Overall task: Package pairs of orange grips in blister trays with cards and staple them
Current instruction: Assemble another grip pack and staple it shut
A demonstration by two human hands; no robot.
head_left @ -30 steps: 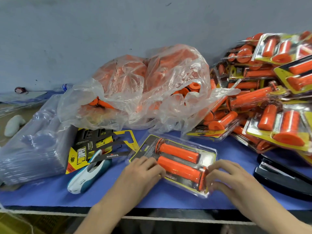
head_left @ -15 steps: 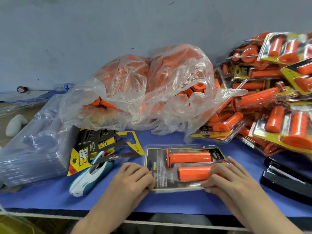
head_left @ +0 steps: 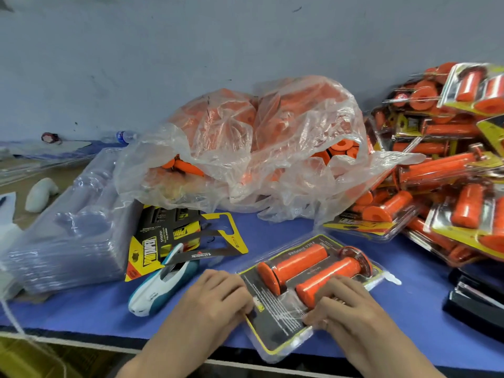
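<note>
Holding a clear blister tray point(head_left: 276, 347) at the near edge of the blue-covered table point(head_left: 81, 315), a person grips its left rim with the left hand point(head_left: 215, 296), fingers curled and pressed together. The right hand point(head_left: 346, 306) bears down on the tray's near right side, fingers bent and close together over the end of one grip. The tray lies at a slant and holds two orange grips point(head_left: 294, 261) side by side on a black-and-yellow card point(head_left: 275, 315) that reads "FULL DIAMOND". Behind it, a crumpled clear plastic bag point(head_left: 272, 159) holds loose orange grips. At far left sits a stack of empty clear trays point(head_left: 73, 227). Just beside that stack are fanned spare cards point(head_left: 161, 233) marked "PROTAPER" and "SYNERGY", and a white-and-teal stapler point(head_left: 163, 282) lies partly over them. At right, a heap of filled packs point(head_left: 450, 173) rises against the wall, with a black stapler point(head_left: 474, 298) below it.
</note>
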